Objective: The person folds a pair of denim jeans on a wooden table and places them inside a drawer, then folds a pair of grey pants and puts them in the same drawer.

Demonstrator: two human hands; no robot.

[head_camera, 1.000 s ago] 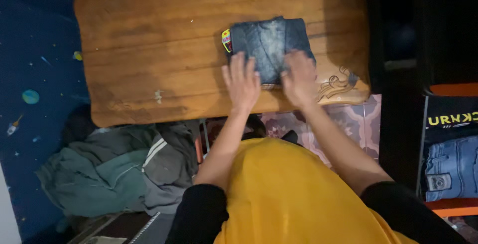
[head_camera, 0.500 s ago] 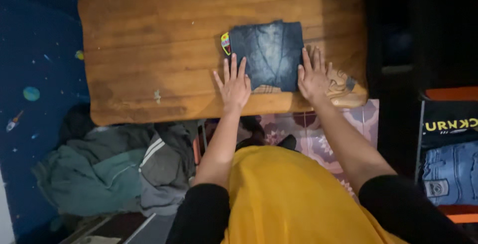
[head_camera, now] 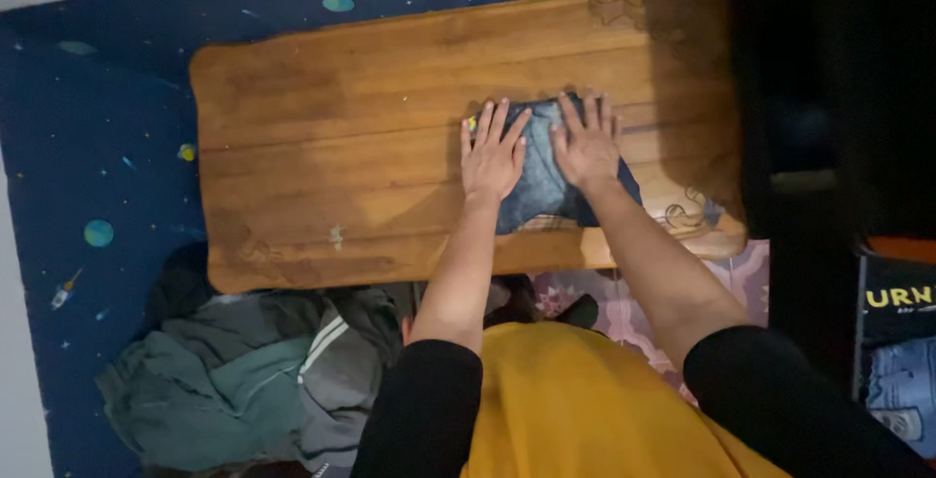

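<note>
Two hands lie flat on a folded pair of dark jeans [head_camera: 542, 191] on the wooden table [head_camera: 370, 117], toward its right half and near the front edge. The left hand [head_camera: 492, 154] covers the left part of the bundle, fingers spread and fully extended, palm down; it grips nothing and only presses. The right hand [head_camera: 585, 145] rests on the right part in the same manner, fingers splayed and straight, nothing closed in them. The two hands sit just beside each other, with a narrow strip of denim showing between them. The jeans appear as a compact rectangle, with more cloth showing below the wrists toward the table's front edge; a small coloured tag [head_camera: 472, 124] peeks out at the left edge, by the left fingertips. Judged from this state, the folding seems largely done: the garment is already reduced to a small block and the pressing posture suggests flattening of the last fold. Whether a further fold remains cannot be told. A heap of loose clothes [head_camera: 253, 381] lies on the floor below the table's left end, unfolded, which suggests work remaining. At the far right edge, other denim [head_camera: 902, 390] sits on a shelf.
</note>
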